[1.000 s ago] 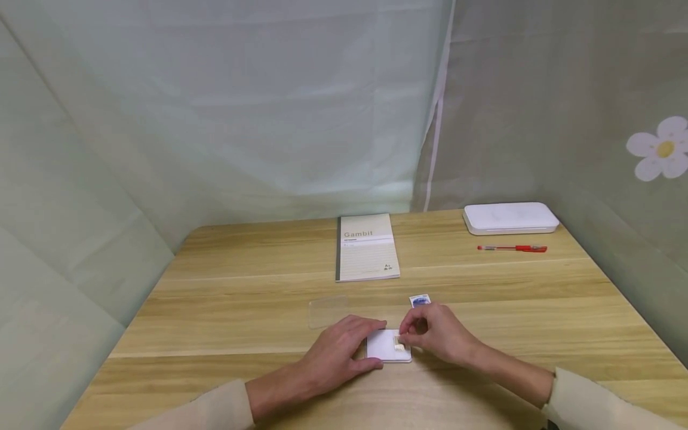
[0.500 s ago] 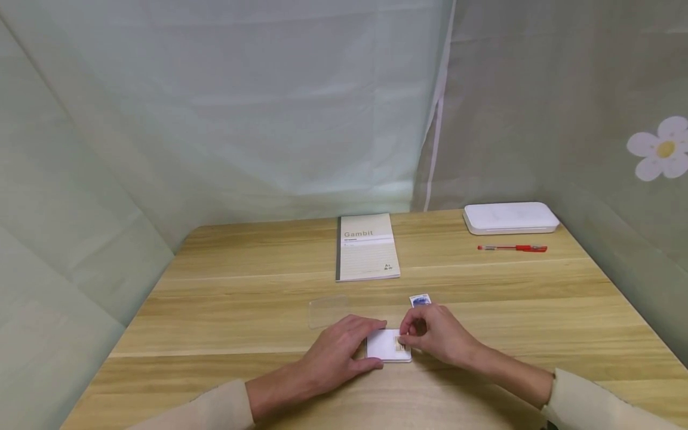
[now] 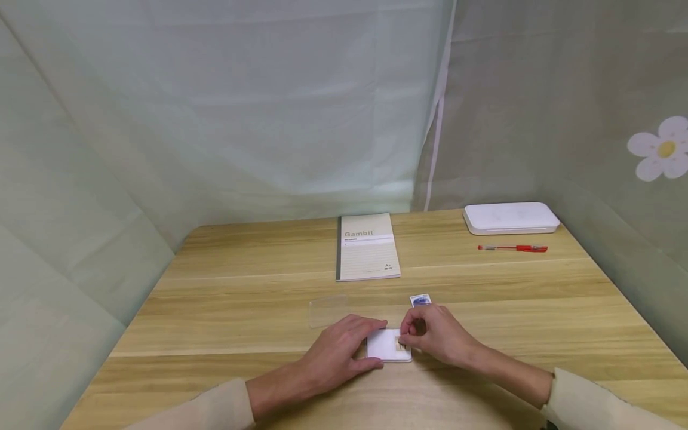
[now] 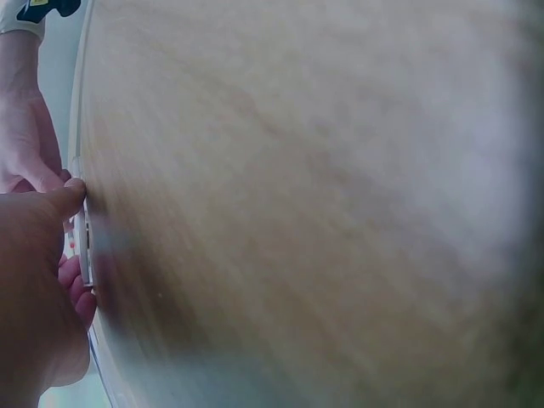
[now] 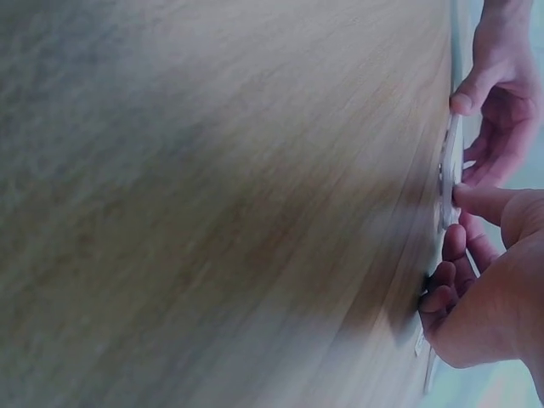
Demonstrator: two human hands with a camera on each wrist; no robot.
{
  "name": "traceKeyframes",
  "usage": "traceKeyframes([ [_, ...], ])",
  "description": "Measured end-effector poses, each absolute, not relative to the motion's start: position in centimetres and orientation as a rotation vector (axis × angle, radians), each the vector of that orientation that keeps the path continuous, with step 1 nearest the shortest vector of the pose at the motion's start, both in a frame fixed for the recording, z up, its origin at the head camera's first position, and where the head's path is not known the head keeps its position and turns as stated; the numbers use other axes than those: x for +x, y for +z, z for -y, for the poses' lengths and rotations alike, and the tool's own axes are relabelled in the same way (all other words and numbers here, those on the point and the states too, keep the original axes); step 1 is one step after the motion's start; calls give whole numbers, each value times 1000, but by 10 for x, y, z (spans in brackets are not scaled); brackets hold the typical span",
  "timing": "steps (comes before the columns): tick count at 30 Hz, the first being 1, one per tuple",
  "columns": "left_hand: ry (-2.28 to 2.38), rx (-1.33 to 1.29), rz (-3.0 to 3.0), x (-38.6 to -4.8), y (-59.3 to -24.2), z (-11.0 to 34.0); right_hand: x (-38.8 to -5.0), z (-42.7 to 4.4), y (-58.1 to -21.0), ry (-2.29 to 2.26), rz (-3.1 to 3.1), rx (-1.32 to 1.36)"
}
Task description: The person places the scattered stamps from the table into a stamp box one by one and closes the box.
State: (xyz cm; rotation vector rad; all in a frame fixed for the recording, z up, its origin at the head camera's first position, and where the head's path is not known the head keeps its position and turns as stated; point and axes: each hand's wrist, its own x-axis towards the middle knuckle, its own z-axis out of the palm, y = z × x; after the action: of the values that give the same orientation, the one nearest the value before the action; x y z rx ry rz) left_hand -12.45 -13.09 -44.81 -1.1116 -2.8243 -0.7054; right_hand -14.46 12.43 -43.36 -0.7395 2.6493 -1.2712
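In the head view a small white pad (image 3: 380, 345) with rounded corners lies near the table's front. My left hand (image 3: 340, 351) holds it from the left, with the index finger at its far edge and the thumb at its near edge. A small yellowish stamp (image 3: 400, 344) with dark marks lies over the pad's right part. Thumb and index finger of my right hand (image 3: 438, 334) pinch the stamp's right side and partly cover it. Just beyond that hand is another stamp (image 3: 420, 300), with a blue picture. Both wrist views show the pad only edge-on.
A clear, thin sheet (image 3: 328, 312) lies left of the pad. Farther back are a notebook (image 3: 368, 251) marked Gambit, a red pen (image 3: 512, 248) and a white case (image 3: 510, 218). Curtains (image 3: 258, 107) stand behind and beside the wooden table (image 3: 242, 310).
The yellowish stamp has gone from looking raised and pale to lying flatter, with its marked face showing. Both hands have stayed nearly in place.
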Motion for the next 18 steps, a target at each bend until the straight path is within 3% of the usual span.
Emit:
traceKeyframes([
  [18,-711,-1124,2811,-125,-450,131,-144,-124,-432,-1354,-2576,-680],
])
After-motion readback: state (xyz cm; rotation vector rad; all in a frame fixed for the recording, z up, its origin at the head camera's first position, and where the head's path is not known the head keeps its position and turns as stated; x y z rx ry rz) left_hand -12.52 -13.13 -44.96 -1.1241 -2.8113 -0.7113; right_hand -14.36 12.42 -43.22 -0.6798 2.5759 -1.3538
